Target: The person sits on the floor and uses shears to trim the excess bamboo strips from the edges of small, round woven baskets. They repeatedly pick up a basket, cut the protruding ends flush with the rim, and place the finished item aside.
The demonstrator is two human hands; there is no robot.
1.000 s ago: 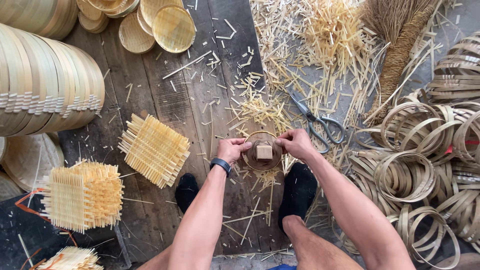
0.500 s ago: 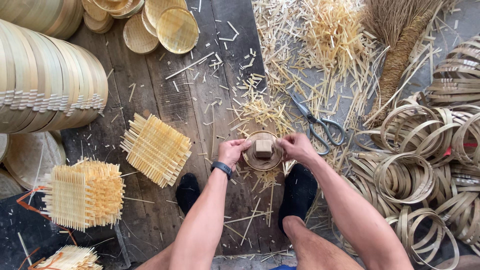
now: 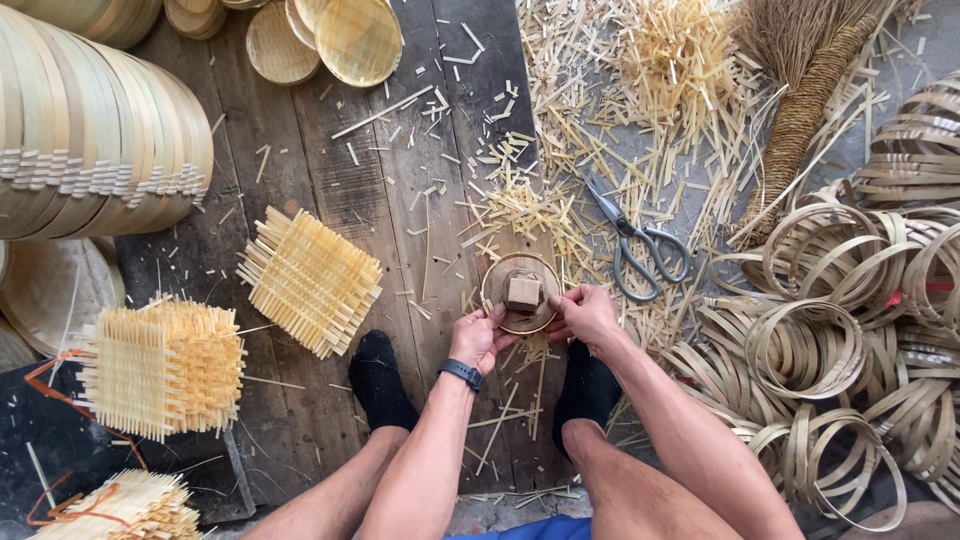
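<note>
Little moved since before, left hand [image 3: 478, 338] and right hand [image 3: 587, 314] still gripping round bamboo tray [image 3: 520, 293]

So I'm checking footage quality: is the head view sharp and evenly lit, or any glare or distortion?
Head view: soft, even daylight, no glare; left hand, right hand and round bamboo frame are sharp; the stacked trays bulge slightly at the edge, suggesting wide-angle distortion.

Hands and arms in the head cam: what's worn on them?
Both arms are bare, with no sleeves in view and no gloves. The left hand has a dark wristband or watch at the wrist. The right hand wears nothing visible.
</note>
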